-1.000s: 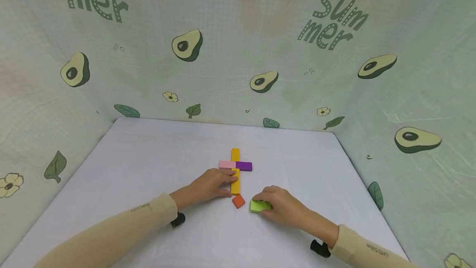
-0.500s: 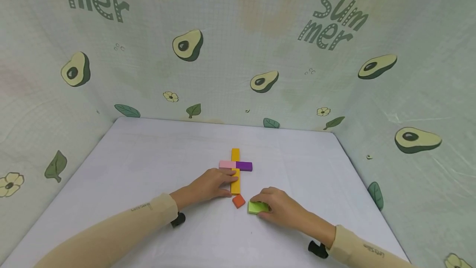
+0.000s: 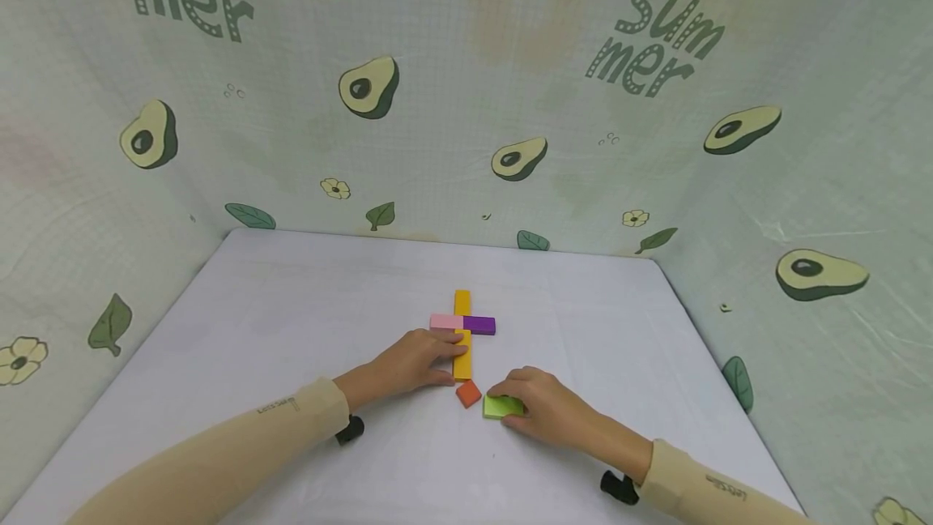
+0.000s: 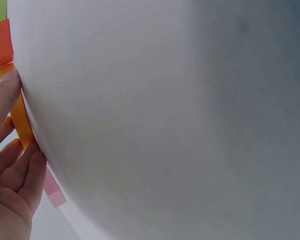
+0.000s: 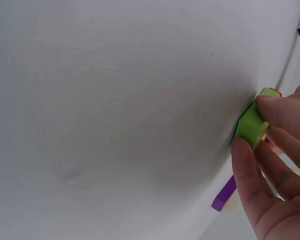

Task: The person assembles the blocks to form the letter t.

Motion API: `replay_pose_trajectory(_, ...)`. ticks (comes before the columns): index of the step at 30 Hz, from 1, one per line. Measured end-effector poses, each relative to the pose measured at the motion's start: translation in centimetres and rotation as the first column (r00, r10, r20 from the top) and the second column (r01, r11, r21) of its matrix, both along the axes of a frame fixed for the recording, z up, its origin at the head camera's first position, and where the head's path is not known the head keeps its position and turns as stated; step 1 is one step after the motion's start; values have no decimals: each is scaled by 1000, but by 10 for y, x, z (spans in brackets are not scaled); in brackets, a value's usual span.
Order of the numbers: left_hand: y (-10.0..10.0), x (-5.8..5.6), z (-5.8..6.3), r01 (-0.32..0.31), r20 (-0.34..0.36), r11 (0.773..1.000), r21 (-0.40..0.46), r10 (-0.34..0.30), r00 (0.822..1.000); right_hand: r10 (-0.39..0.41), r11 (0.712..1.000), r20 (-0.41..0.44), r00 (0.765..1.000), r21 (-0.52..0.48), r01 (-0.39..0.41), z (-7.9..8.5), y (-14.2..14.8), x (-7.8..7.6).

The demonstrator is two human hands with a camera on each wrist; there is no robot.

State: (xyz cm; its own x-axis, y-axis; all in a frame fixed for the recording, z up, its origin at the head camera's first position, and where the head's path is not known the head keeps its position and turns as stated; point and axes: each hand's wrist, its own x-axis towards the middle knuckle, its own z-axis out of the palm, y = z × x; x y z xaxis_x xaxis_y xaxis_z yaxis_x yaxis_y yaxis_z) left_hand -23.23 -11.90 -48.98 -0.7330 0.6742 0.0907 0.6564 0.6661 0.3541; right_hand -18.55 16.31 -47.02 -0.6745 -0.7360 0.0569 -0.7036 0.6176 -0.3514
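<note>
A cross of small blocks lies on the white table: a far yellow block [image 3: 462, 300], a pink block [image 3: 445, 321], a purple block [image 3: 480, 326] and a near yellow block [image 3: 462, 368]. My left hand [image 3: 411, 361] holds this near yellow block [image 4: 22, 120] between thumb and fingers. An orange-red block [image 3: 469, 394], turned at an angle, lies just below its near end. Slightly right of that, my right hand [image 3: 545, 403] pinches a light green block [image 3: 501, 407]. Thumb and fingertips grip the green block [image 5: 251, 126] at its sides in the right wrist view.
The white table [image 3: 306, 290] meets a hanging cloth [image 3: 437, 104] printed with avocados at the back and both sides. A black wrist device [image 3: 351, 430] sits under the left cuff, another black device [image 3: 619, 488] under the right one.
My right hand has slid the green block a little to the left, closer to the orange-red block. The left hand and the cross of blocks have stayed put.
</note>
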Motion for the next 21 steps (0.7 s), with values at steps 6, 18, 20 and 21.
replay_pose_trajectory(6, 1, 0, -1, -3, -6, 1000, 6, 3, 1000, -1, 1000, 9, 1000, 4, 1, 1, -1, 0)
replay_pose_trajectory(18, 1, 0, 1, -9, 8, 1000, -3, 9, 1000, -9, 1000, 48, 999, 2, 9, 2, -2, 1)
replay_pose_trajectory(20, 1, 0, 1, -13, 15, 1000, -3, 13, 1000, -8, 1000, 50, 999, -3, 8, 2, -2, 1)
replay_pose_trajectory(21, 1, 0, 1, -11, 12, 1000, -2, 11, 1000, -9, 1000, 51, 999, -3, 9, 2, -2, 1)
